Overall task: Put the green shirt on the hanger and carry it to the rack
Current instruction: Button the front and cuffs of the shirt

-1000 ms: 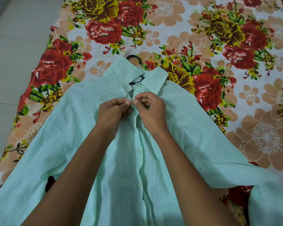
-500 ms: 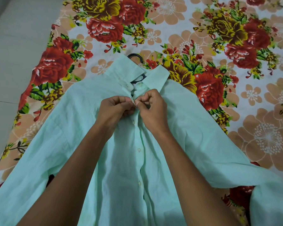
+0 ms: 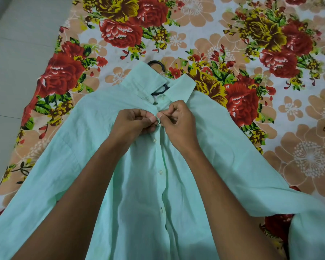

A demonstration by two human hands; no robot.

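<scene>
The pale green shirt [image 3: 79,147] lies spread face up on a flowered bedsheet [image 3: 270,128], collar away from me, sleeves out to both sides. A black hanger [image 3: 157,64] is inside it; only its hook above the collar and a bit at the neck opening show. My left hand [image 3: 133,122] and my right hand [image 3: 178,122] meet just below the collar, each pinching an edge of the button placket between thumb and fingertips. Lower buttons run down the front between my forearms.
The bedsheet covers a bed that ends at the left, where a pale tiled floor [image 3: 17,62] shows. The shirt's right sleeve [image 3: 270,194] trails toward the lower right corner. No rack is in view.
Both hands have stayed at the top of the placket, with small finger shifts while pinching the fabric edges together. The shirt and hanger lie as before.
</scene>
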